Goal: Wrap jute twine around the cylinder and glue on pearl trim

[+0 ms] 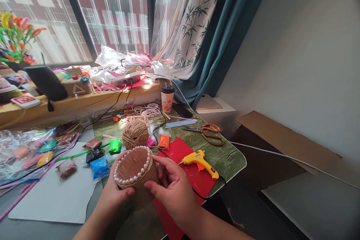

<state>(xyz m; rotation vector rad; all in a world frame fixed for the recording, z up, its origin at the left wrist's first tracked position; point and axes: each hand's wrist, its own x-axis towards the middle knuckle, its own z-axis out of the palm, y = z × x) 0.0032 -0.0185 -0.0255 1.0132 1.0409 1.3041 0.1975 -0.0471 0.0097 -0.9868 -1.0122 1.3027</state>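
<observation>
Both hands hold a round brown craft pot (133, 165), its top tilted toward me and a string of white pearl beads running around the rim. My left hand (112, 187) is wrapped round its left side, the thumb on the front wall. On the right side, my right hand (174, 183) grips the wall between thumb and fingers. Twine circles the wall just under the beads. Behind the pot sits a ball of jute twine (135, 134). A yellow glue gun (200, 161) lies on red paper (180, 150) beyond my right hand.
Orange-handled scissors (208, 132) and clear glue sticks (180, 123) lie at the right back. A lidded paper cup (167, 99) stands near a phone (182, 110). Several clay packets, including a blue one (99, 167), lie left, beside white board (56, 202). Cables cross the table.
</observation>
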